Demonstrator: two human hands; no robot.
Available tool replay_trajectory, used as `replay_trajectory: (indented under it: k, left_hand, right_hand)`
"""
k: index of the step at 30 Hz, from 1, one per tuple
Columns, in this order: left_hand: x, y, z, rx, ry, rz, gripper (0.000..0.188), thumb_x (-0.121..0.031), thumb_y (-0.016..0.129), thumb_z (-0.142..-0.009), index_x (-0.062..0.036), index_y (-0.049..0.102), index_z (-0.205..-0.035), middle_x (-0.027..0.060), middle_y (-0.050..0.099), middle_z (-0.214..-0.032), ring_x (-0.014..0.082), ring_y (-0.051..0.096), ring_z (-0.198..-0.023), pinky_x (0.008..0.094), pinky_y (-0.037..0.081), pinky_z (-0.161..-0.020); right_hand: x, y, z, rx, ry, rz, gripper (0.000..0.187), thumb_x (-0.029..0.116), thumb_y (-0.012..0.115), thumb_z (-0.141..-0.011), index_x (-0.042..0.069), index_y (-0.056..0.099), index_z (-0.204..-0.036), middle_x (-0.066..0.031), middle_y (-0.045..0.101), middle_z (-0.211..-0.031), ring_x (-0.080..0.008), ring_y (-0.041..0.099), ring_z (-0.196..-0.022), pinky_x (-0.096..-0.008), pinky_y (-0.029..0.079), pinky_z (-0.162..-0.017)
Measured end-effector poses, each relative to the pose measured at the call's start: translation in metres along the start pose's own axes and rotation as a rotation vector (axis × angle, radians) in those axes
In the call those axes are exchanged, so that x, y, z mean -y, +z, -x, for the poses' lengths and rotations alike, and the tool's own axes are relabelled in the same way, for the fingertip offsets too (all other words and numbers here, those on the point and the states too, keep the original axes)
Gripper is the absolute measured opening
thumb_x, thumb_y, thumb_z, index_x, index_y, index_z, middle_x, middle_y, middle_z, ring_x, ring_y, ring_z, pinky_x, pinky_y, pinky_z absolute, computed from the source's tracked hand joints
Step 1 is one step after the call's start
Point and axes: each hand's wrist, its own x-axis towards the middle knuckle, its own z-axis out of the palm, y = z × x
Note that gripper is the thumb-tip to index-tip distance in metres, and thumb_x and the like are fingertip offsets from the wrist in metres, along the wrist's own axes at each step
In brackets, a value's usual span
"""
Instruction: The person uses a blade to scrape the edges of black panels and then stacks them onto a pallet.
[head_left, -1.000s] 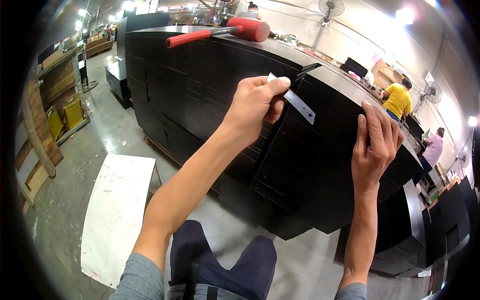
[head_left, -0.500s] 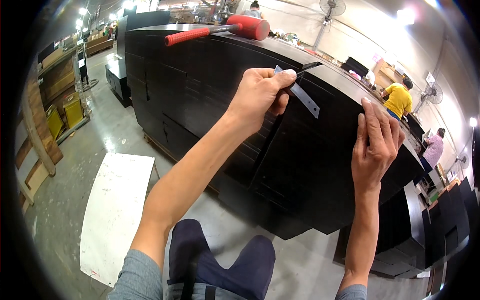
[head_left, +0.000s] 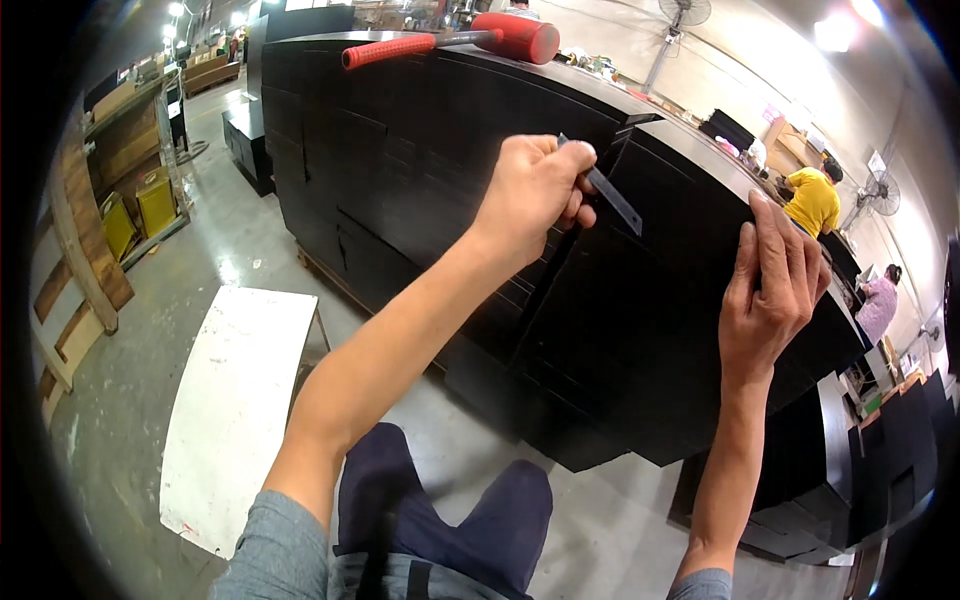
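The left hand (head_left: 535, 195) pinches a metal strip (head_left: 616, 202) — slanting before the black stack (head_left: 640, 310), near its top edge. The right hand's (head_left: 768, 300) fingers, close together, rest along that edge (a red mallet (head_left: 525, 40) lies on top).

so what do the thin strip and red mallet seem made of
The strip looks like smooth metal: flat, bluish grey, crisp-edged. The mallet head could be rubber or plastic, with a soft shine. The red handle looks rubbery, its surface textured.
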Motion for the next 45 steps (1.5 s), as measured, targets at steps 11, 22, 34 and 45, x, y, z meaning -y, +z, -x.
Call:
replay_trajectory:
  k: [11,22,34,45]
  left_hand:
    - [0.017,0.002,0.015,-0.082,-0.021,0.041,0.028,-0.018,0.062,-0.097,-0.0067,0.059,-0.072,0.0005,0.053,-0.055,0.0067,0.052,-0.047,0.0263,0.054,-0.052]
    - [0.028,0.006,0.026,-0.115,0.044,-0.033,0.029,-0.02,0.063,-0.096,-0.0066,0.06,-0.07,0.0002,0.055,-0.059,0.0075,0.053,-0.05,0.0239,0.048,-0.05]
    - [0.054,-0.007,0.046,-0.106,-0.054,-0.031,0.032,-0.023,0.064,-0.098,-0.007,0.06,-0.07,-0.0001,0.054,-0.059,0.0071,0.049,-0.049,0.0229,0.043,-0.047]
    - [0.058,-0.01,0.031,-0.093,0.011,0.039,0.033,-0.025,0.062,-0.1,-0.0056,0.061,-0.073,-0.0003,0.055,-0.063,0.0057,0.048,-0.051,0.0226,0.044,-0.05]
  right_hand:
    - [-0.002,-0.001,0.001,0.007,0.02,-0.029,0.033,0.01,0.072,-0.092,0.014,0.073,-0.124,-0.0051,0.075,-0.115,-0.0197,0.065,-0.104,-0.0341,0.04,-0.099]
    - [0.0,0.0,0.003,-0.013,0.016,-0.001,0.029,0.013,0.07,-0.094,0.016,0.074,-0.123,-0.0024,0.075,-0.115,-0.017,0.066,-0.106,-0.0328,0.041,-0.1]
    - [-0.004,0.005,0.006,-0.031,0.005,-0.026,0.027,0.013,0.07,-0.095,0.016,0.074,-0.121,-0.0037,0.075,-0.116,-0.0183,0.068,-0.108,-0.0332,0.041,-0.102]
    - [-0.019,0.01,0.011,-0.012,-0.1,0.016,0.022,0.016,0.069,-0.096,0.016,0.076,-0.116,-0.0027,0.076,-0.113,-0.0172,0.068,-0.107,-0.0341,0.046,-0.102]
